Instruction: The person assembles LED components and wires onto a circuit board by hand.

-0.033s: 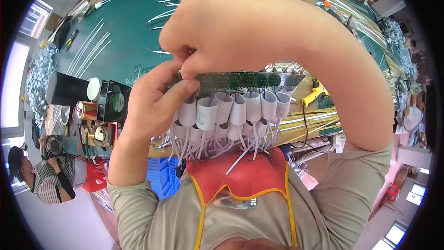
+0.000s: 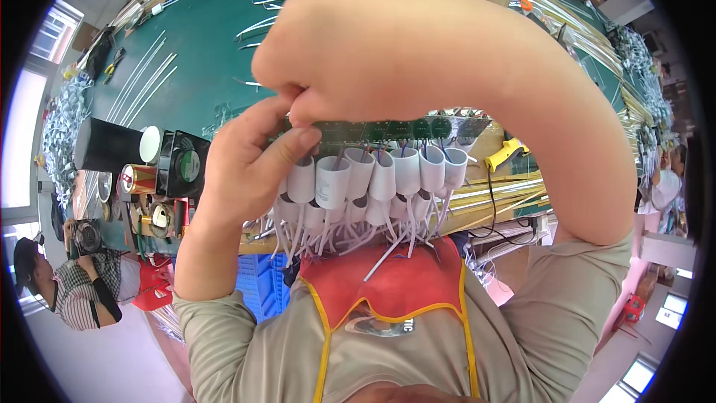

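Note:
A long green circuit board strip (image 2: 380,130) stands in front of me, with rows of white cylindrical sleeves (image 2: 332,179) along its near side. Thin coloured wires run from the board into the sleeves, and white cables (image 2: 412,235) hang below them. My left hand (image 2: 250,160) is closed around the board's left end, thumb on the near face. Over the far side of the same end curls my right hand (image 2: 313,52), fist-like, its forearm arching across from the right. Its fingertips meet the left fingers; what they pinch is hidden behind the hand.
To the left stand a black fan (image 2: 186,166), a black cylinder (image 2: 104,143) and a can (image 2: 138,178). A yellow-handled tool (image 2: 507,154) with a cord lies at right. White wires (image 2: 149,78) and pliers (image 2: 115,65) rest on the green table (image 2: 201,22). Other people work around.
My right hand has shifted very slightly left and up. My left hand and the board with its sleeves have barely moved.

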The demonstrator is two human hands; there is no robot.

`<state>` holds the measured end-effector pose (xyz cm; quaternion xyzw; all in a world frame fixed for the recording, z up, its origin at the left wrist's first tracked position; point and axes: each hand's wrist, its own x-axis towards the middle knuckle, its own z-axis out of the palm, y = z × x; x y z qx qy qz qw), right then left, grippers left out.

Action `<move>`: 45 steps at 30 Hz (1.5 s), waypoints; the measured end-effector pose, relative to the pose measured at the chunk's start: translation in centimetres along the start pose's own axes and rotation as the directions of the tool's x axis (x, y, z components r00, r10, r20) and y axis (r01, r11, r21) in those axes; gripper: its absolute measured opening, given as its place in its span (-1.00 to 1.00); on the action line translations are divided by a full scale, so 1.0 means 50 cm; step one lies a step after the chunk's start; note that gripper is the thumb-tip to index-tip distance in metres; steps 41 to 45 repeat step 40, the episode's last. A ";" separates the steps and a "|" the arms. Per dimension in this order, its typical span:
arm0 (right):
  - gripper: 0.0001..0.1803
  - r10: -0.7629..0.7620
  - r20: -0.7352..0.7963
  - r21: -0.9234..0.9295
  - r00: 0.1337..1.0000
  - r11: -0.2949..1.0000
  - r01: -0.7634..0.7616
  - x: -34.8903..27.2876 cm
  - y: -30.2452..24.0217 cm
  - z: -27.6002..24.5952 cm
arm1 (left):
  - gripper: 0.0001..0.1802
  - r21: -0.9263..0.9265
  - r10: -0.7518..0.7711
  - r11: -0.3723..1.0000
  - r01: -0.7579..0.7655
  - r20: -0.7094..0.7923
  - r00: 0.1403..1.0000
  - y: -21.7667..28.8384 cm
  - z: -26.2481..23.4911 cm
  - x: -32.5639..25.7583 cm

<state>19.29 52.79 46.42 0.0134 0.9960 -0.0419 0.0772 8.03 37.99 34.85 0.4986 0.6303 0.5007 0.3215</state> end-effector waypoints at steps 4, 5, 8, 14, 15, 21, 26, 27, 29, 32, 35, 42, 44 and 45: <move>-0.55 -0.121 -0.121 -0.099 0.985 0.989 0.110 -0.014 0.000 -0.002 | -0.74 0.041 0.045 0.998 -0.044 -0.036 0.998 -0.001 0.002 -0.011; -0.53 -0.134 -0.145 -0.067 0.980 0.990 0.126 -0.024 0.001 -0.008 | -0.74 0.043 0.040 0.998 -0.038 -0.040 0.998 -0.003 0.000 -0.016; -0.48 -0.042 -0.228 -0.017 0.973 0.999 0.039 -0.104 0.015 -0.039 | -0.75 -0.064 -0.028 0.998 0.029 0.011 1.000 -0.005 0.018 0.026; -0.31 -0.022 -0.134 0.215 0.991 0.975 0.051 -0.097 0.033 -0.034 | -0.72 -0.009 -0.061 0.998 0.061 -0.023 0.998 -0.010 -0.002 -0.006; -0.38 0.016 -0.166 0.321 0.986 0.946 0.038 -0.072 0.043 0.005 | -0.72 -0.004 -0.066 0.998 0.066 -0.049 0.997 -0.002 -0.007 -0.013; -0.29 0.221 -0.073 0.559 0.973 0.816 -0.144 -0.116 0.086 0.077 | -0.69 -0.081 -0.059 0.995 0.059 -0.004 0.998 0.012 -0.017 -0.004; -0.27 0.205 0.012 0.556 0.979 0.812 -0.177 -0.134 0.105 0.105 | -0.67 -0.209 -0.037 0.976 0.054 0.086 0.996 0.008 -0.023 0.004; -0.31 0.168 0.063 0.538 0.984 0.824 -0.175 -0.129 0.104 0.101 | -0.67 -0.208 -0.038 0.977 0.055 0.087 0.995 0.010 -0.022 0.004; -0.35 0.145 0.114 0.519 0.983 0.835 -0.183 -0.129 0.104 0.088 | -0.68 -0.234 -0.043 0.970 0.060 0.077 0.996 0.017 -0.017 0.005; -0.46 0.114 0.162 0.683 0.980 0.703 -0.195 -0.120 0.112 0.070 | -0.69 -0.239 -0.035 0.970 0.051 0.073 0.997 0.019 -0.015 0.005; -0.49 0.062 0.052 0.607 0.997 0.790 -0.080 -0.101 0.111 0.053 | -0.71 -0.241 -0.023 0.969 0.043 0.083 0.996 0.022 -0.016 0.008; -0.39 0.024 0.196 0.364 0.980 0.927 -0.096 -0.048 0.061 0.033 | -0.64 -0.189 -0.008 0.981 0.040 0.169 0.986 0.024 -0.034 0.010; -0.39 0.024 0.196 0.364 0.980 0.927 -0.096 -0.048 0.061 0.033 | -0.64 -0.189 -0.008 0.981 0.040 0.169 0.986 0.024 -0.034 0.010; -0.39 0.024 0.196 0.364 0.980 0.927 -0.096 -0.048 0.061 0.033 | -0.64 -0.189 -0.008 0.981 0.040 0.169 0.986 0.024 -0.034 0.010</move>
